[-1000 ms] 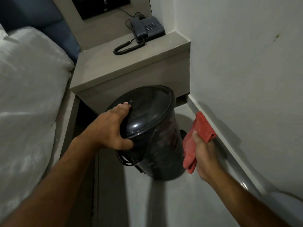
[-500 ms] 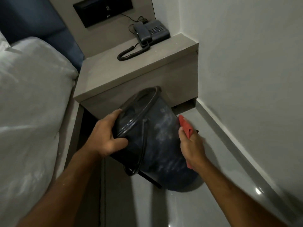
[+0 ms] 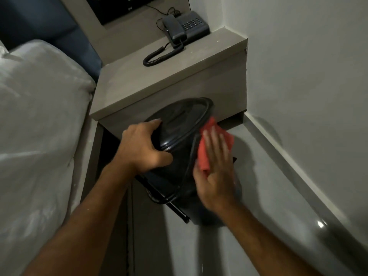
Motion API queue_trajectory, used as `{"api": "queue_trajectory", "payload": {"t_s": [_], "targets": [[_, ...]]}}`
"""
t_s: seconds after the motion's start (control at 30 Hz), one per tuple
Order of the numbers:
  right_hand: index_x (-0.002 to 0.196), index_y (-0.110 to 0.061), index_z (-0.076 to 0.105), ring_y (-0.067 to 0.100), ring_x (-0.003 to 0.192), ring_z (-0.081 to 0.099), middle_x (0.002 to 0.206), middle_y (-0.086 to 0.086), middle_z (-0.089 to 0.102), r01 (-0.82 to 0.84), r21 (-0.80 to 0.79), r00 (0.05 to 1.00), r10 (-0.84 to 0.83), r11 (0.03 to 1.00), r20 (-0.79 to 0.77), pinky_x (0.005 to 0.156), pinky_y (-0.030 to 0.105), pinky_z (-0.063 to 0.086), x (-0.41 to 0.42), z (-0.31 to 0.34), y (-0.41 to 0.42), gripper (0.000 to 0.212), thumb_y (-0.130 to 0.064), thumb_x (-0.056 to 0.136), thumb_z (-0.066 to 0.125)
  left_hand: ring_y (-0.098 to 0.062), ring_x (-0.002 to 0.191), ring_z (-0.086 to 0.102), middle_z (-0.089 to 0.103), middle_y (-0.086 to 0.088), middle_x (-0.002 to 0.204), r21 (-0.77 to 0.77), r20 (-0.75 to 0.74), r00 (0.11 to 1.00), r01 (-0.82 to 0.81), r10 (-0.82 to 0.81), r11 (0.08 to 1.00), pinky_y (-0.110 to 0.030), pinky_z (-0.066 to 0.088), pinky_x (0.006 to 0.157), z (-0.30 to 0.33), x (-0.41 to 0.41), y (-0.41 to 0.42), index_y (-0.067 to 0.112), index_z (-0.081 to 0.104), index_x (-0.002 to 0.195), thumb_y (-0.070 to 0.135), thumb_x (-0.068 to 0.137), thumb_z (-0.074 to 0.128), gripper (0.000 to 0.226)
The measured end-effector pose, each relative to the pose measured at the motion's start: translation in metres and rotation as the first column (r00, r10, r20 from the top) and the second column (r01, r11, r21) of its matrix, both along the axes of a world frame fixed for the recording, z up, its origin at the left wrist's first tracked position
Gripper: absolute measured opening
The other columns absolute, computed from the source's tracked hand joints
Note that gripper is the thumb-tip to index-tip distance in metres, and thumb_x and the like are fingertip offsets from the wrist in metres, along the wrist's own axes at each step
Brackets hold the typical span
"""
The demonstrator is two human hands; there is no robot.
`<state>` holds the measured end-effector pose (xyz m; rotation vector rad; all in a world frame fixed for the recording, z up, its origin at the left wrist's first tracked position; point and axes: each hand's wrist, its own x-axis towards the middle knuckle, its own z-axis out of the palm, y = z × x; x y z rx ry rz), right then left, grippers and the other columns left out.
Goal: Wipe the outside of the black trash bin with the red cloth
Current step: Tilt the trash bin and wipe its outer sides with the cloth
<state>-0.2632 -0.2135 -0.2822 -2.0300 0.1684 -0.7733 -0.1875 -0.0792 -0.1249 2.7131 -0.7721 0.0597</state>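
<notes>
The black trash bin [image 3: 179, 136] stands tilted on the pale floor in front of the nightstand, its domed lid facing me and a thin wire handle hanging down its side. My left hand [image 3: 142, 148] grips the lid's left rim. My right hand [image 3: 216, 172] lies flat against the bin's right side, fingers spread, pressing the red cloth [image 3: 207, 148] to the wall of the bin. Part of the cloth sticks out above and left of my fingers. The bin's foot is hidden behind my right wrist.
A grey nightstand [image 3: 159, 84] stands right behind the bin, with a dark corded telephone [image 3: 185, 26] on top. A white bed [image 3: 37, 126] fills the left. The white wall and its skirting [image 3: 298, 166] run close along the right.
The bin has been turned so its lid faces me again. My right hand has slid up the bin's right side and flattened out over the cloth. My left hand stays on the rim.
</notes>
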Motion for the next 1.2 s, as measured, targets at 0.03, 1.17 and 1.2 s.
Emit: {"api": "queue_trajectory", "payload": {"t_s": [0.03, 1.17, 1.2], "targets": [[0.16, -0.034, 0.006, 0.031, 0.155, 0.01, 0.169, -0.001, 0.012, 0.016, -0.156, 1.0, -0.016, 0.988, 0.002, 0.119, 0.062, 0.019, -0.007, -0.003, 0.01, 0.078, -0.05, 0.092, 0.041, -0.026, 0.086, 0.069, 0.073, -0.005, 0.095, -0.031, -0.039, 0.999, -0.035, 0.033, 0.999, -0.043, 0.058, 0.077, 0.003, 0.005, 0.005, 0.018, 0.065, 0.119, 0.048, 0.044, 0.066, 0.081], [0.157, -0.035, 0.026, 0.038, 0.146, 0.035, 0.163, 0.005, 0.034, -0.079, -0.479, 0.948, -0.083, 0.874, -0.307, 0.105, 0.067, 0.035, -0.066, -0.047, -0.009, 0.077, -0.053, 0.087, 0.052, -0.021, 0.046, 0.052, 0.054, -0.002, 0.048, 0.067, 0.164, 0.978, -0.14, 0.127, 0.988, -0.027, 0.036, 0.043, -0.017, 0.025, 0.069, 0.012, 0.063, 0.062, 0.056, 0.05, 0.05, 0.047], [0.156, -0.034, 0.029, 0.038, 0.144, 0.039, 0.162, 0.006, 0.038, -0.028, -0.436, 0.924, -0.143, 0.9, -0.354, 0.106, 0.067, 0.036, -0.056, -0.038, -0.01, 0.07, -0.055, 0.091, 0.042, -0.023, 0.046, 0.054, 0.057, -0.005, 0.049, 0.05, 0.147, 0.977, -0.165, 0.156, 0.985, -0.031, 0.042, 0.043, -0.018, 0.021, 0.073, 0.01, 0.064, 0.064, 0.055, 0.05, 0.05, 0.049]]}}
